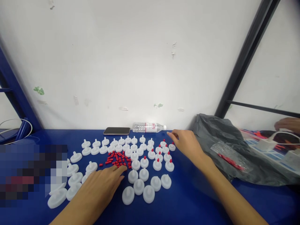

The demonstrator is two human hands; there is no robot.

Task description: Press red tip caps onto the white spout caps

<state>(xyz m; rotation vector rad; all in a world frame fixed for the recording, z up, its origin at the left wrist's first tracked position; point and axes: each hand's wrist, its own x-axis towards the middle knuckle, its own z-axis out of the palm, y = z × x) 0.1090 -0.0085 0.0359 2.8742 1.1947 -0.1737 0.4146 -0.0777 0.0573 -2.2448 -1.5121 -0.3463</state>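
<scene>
My left hand (103, 181) lies low over the near edge of a pile of small red caps (117, 157). Its index finger and thumb are apart, with nothing visible between them; the other fingertips are hidden. Raised at the right end of the rows is my right hand (185, 140), its thumb and forefinger slightly apart and apparently holding nothing. Just below its fingertips stands a white disc-shaped nozzle piece (172, 147) with a red tip. Several neighbouring white pieces (169, 166) wear red caps. Many bare white nozzle pieces (128, 195) surround the pile, some partly behind my left hand.
At the wall lie a dark phone (116, 131) and a clear plastic bottle (147, 127) on its side. A grey plastic sheet (211, 134) with a clear bag of red pieces (231, 159) covers the right side. Another person's hand (288, 125) shows far right. Blurred blocks hide the left edge.
</scene>
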